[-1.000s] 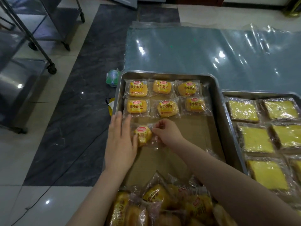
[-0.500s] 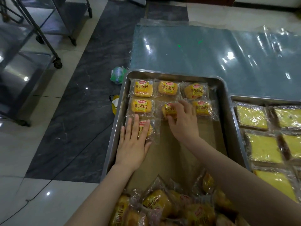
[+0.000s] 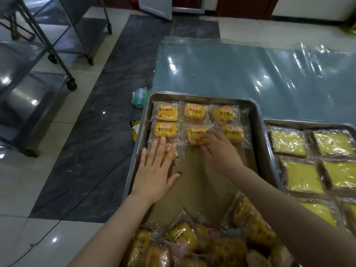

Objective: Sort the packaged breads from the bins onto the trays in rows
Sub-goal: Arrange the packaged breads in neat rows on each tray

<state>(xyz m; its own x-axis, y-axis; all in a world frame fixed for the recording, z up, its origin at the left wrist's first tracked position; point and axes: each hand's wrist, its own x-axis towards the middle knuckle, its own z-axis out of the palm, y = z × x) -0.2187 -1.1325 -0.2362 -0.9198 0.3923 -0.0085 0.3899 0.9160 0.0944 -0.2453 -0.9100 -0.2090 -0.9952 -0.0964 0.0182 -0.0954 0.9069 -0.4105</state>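
Here, tray [image 3: 256, 120] holds seven packaged buns [image 3: 167, 113]; left hand [image 3: 154, 170] flat on third-row bun [image 3: 170, 149], right hand [image 3: 217, 149] gripping middle second-row bun [image 3: 195, 132].

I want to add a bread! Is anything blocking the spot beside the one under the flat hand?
Nothing visible. Right of the bread under the left hand lies bare paper; the right hand holds another bread.

A wheeled steel rack [image 3: 28, 97] stands on pale floor tiles [image 3: 23, 189] at the left. Farther off, a clear plastic sheet [image 3: 231, 70] lies spread flat. A crumpled green-and-white bag [image 3: 139, 96] sits on the dark stone strip [image 3: 100, 151], which a thin cable [image 3: 44, 236] crosses.
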